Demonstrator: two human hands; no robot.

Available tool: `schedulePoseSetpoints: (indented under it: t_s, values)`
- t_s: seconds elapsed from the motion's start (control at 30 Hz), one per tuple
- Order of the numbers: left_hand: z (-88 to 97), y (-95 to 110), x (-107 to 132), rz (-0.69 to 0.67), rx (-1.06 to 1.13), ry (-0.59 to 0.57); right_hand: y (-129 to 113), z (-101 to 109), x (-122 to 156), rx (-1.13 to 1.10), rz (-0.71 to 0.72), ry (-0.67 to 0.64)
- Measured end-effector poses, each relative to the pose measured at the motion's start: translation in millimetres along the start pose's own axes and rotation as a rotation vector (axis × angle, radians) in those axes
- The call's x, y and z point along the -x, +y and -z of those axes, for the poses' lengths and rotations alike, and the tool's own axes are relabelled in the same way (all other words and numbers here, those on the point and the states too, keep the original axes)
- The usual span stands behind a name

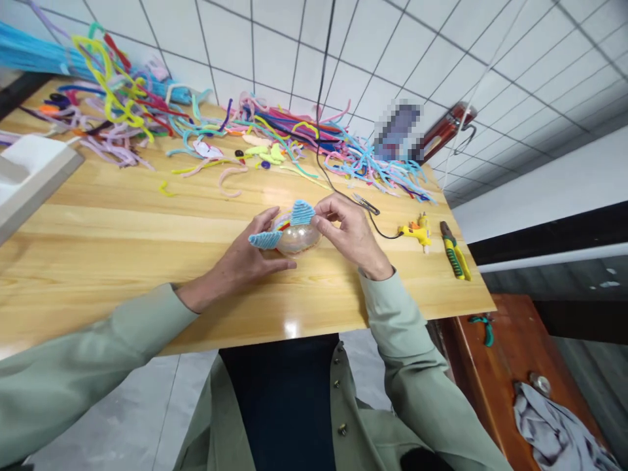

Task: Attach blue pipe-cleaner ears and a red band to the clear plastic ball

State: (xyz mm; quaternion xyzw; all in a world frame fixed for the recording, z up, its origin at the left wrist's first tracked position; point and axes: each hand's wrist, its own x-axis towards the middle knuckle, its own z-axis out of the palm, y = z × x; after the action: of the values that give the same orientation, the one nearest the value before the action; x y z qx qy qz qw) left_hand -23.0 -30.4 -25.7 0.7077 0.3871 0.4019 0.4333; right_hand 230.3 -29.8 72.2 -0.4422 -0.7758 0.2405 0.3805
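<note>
A clear rounded plastic piece [298, 241] with a brownish rim sits just above or on the wooden table between my hands. Two ridged blue pipe-cleaner triangles, a left one [265, 240] and an upright right one [303, 212], stand out from it, with a strip of coloured pipe cleaner between them. My left hand [250, 252] curls round the left side, its thumb along the lower edge and its fingers behind the left triangle. With thumb and forefinger pinched, my right hand [346, 229] grips the edge of the right triangle.
Loose pipe cleaners [289, 131] lie heaped along the tiled wall, beside a blue bundle [29, 49]. To the right are a cutter knife [367, 204], a corded yellow glue gun [417, 231] and pliers [455, 252]. A white box-like object [36, 170] stands at left.
</note>
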Motion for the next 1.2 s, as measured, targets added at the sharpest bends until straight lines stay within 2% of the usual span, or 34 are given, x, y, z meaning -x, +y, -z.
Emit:
schedulePoseSetpoints:
  t_s: [0.13, 0.23, 0.33, 0.47, 0.53, 0.7, 1.03, 1.2]
  values:
    - [-1.4, 4.4, -10.0, -0.004, -0.094, 0.019, 5.9, -1.0, 1.5, -0.051, 0.005, 0.023]
    - [-5.3, 6.5, -20.8, -0.067, -0.112, 0.045, 13.3, 0.7, 2.1, -0.084, -0.055, 0.048]
    - [-11.2, 8.2, -27.9, -0.034, -0.066, 0.034, 22.2, 3.0, 4.7, -0.126, -0.127, 0.082]
    - [-14.5, 11.7, -28.2, -0.006, 0.017, -0.023, 31.4, 2.2, 11.0, -0.208, -0.192, 0.114]
    - [-13.1, 13.3, -28.1, -0.038, 0.002, -0.025, 33.2, 0.5, 13.6, -0.259, -0.212, 0.132]
    - [-9.8, 14.3, -31.3, 0.007, -0.062, -0.047, 30.7, -1.4, 15.3, -0.297, -0.219, 0.159]
    - [-13.6, 9.9, -27.0, -0.066, -0.021, 0.026, 30.3, -4.0, 15.9, -0.328, -0.246, 0.157]
    - [-9.0, 17.7, -28.6, -0.085, -0.048, -0.005, 30.8, -6.1, 16.4, -0.356, -0.284, 0.154]
